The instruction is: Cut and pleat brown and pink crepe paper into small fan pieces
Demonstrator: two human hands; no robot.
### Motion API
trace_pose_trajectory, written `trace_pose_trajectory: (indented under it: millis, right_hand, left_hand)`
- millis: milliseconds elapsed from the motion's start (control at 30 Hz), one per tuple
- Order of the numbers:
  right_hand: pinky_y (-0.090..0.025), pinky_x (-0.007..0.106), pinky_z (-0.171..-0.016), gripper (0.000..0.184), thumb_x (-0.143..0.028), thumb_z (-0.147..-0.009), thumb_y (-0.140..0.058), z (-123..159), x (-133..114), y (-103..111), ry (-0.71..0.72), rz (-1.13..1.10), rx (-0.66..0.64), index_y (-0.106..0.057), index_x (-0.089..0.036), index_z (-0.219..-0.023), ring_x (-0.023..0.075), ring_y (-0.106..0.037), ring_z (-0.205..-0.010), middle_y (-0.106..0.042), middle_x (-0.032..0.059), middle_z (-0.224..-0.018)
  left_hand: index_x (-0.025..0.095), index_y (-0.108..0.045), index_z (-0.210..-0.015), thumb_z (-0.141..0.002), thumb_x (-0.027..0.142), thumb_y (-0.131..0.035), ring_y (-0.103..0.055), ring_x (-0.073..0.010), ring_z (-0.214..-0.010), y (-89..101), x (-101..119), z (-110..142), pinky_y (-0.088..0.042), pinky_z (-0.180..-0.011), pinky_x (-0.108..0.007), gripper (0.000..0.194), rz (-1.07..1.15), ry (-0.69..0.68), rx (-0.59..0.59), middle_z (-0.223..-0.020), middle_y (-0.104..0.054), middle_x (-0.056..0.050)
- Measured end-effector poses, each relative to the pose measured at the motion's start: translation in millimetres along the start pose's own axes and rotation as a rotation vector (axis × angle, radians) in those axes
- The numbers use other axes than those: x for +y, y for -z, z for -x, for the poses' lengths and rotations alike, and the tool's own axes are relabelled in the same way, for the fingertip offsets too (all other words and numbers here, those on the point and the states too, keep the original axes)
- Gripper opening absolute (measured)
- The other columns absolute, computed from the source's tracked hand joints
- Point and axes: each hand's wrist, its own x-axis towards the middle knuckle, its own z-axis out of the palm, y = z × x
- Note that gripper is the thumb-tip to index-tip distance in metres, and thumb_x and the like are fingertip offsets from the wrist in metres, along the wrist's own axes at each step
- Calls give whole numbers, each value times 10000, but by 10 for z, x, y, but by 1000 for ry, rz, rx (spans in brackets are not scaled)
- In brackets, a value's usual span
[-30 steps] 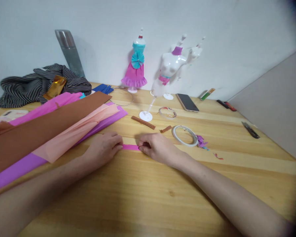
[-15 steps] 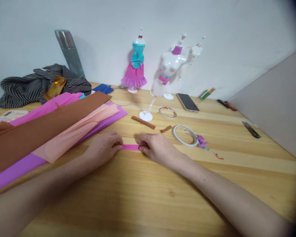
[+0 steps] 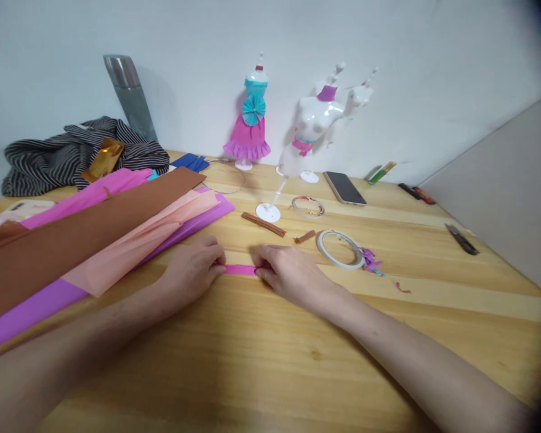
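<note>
A narrow pink paper strip (image 3: 240,270) runs level between my two hands, low over the wooden table (image 3: 252,373). My left hand (image 3: 196,264) pinches its left end, fingers closed. At the other end my right hand (image 3: 288,270) grips the strip between thumb and fingers. The fingertips cover both ends. Just beyond the hands lie a folded brown strip (image 3: 264,224) and a short brown scrap (image 3: 305,237). To the right of my right hand is a roll of white tape (image 3: 340,249), with purple scraps (image 3: 370,260) beside it.
Sheets of brown paper (image 3: 94,219) and pink paper cover the left side. Behind stand a dressed mannequin (image 3: 253,114) and white mannequins (image 3: 318,120) against the wall. A phone (image 3: 345,187), a box cutter (image 3: 461,239), a striped cloth (image 3: 40,159) and a bottle (image 3: 130,96) are around.
The whole view has shifted very slightly. Both hands keep the same grip on the pink paper strip.
</note>
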Motion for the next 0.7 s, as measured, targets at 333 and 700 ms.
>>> trace_pose_trajectory:
  millis: [333, 700]
  right_hand:
    - [-262, 253, -546, 79, -165, -841, -463, 0, 36, -49, 191, 117, 67, -540, -157, -849, 124, -498, -633, -586, 52, -835]
    - [-318, 246, -565, 145, -157, -883, -459, -42, 107, -80, 217, 28, 169, -580, -139, -960, 131, -549, -646, -644, 64, -851]
  left_hand:
    - [160, -557, -779, -913, 204, -372, -543, -177, -785, -53, 4, 39, -385, -642, -282, 233, -288, -165, 66, -854, -601, -59]
    - [195, -592, -962, -901, 158, -408, -591, -166, -745, -65, -169, 37, -394, -593, -257, 197, -328, -293, 243, -847, -655, -36]
